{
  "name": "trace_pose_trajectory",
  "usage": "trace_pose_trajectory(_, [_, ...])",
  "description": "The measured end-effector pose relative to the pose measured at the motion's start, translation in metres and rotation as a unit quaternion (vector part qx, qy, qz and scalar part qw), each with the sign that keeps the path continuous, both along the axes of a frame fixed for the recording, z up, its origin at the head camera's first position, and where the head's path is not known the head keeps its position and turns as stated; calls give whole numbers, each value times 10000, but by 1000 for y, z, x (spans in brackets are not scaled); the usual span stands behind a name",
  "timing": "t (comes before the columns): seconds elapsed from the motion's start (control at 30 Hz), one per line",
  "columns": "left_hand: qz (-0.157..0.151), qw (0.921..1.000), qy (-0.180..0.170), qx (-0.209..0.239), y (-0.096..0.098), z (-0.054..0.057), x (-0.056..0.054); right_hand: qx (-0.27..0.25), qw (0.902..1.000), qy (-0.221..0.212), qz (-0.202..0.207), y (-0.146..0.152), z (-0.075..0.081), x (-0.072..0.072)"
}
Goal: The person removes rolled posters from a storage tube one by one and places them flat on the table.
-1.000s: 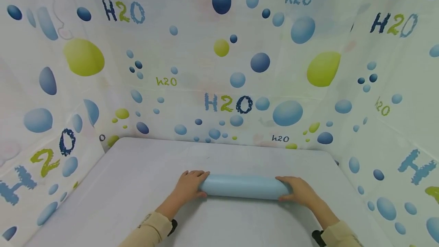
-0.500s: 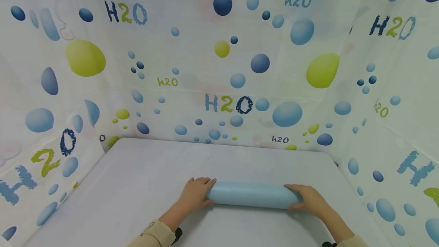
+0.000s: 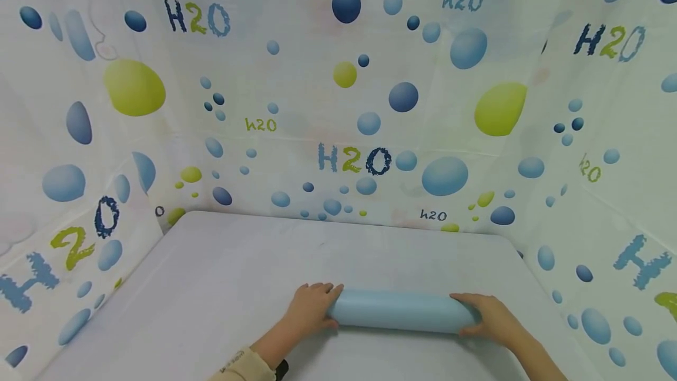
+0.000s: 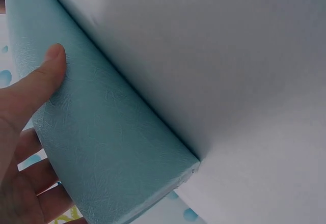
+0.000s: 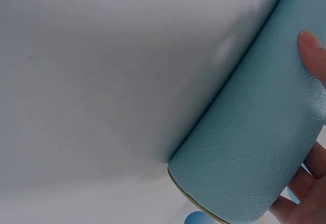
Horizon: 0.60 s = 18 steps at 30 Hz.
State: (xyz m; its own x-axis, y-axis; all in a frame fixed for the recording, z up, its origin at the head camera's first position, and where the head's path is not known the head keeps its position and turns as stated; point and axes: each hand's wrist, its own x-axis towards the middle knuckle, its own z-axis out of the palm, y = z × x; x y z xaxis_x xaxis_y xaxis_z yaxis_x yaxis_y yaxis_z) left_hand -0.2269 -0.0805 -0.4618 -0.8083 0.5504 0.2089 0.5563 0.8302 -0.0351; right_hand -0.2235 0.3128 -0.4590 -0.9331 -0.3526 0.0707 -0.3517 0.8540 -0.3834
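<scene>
A light blue roll [image 3: 396, 311] with a finely creased, leathery surface lies crosswise on the white table. Its left end is gripped by my left hand [image 3: 313, 309], thumb on the near side and fingers over the far side. My right hand [image 3: 492, 318] holds the right end the same way. In the left wrist view the thumb [image 4: 51, 74] presses on the roll [image 4: 114, 127], whose end has a pale edge. The right wrist view has the thumb [image 5: 311, 53] on the roll [image 5: 239, 137], with a thin yellowish rim at that end. The roll's inside is hidden.
The white table [image 3: 238, 263] has rounded far corners. Behind it and along both sides hangs a white sheet [image 3: 296, 81] printed with blue and green drops and H2O lettering. A small dark mark [image 3: 321, 244] is on the tabletop.
Both hands and the roll have moved together toward me and to the right. The grip at each end looks the same.
</scene>
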Motion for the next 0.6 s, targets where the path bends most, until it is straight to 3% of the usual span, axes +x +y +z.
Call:
trace_pose_trajectory(0.27, [-47, 10000, 24, -38, 7, 2, 9, -83, 9995, -248, -148, 4, 5, 8])
trace_pose_trajectory(0.6, [-20, 10000, 68, -42, 9, 1, 10, 23, 9995, -288, -116, 2, 8, 9])
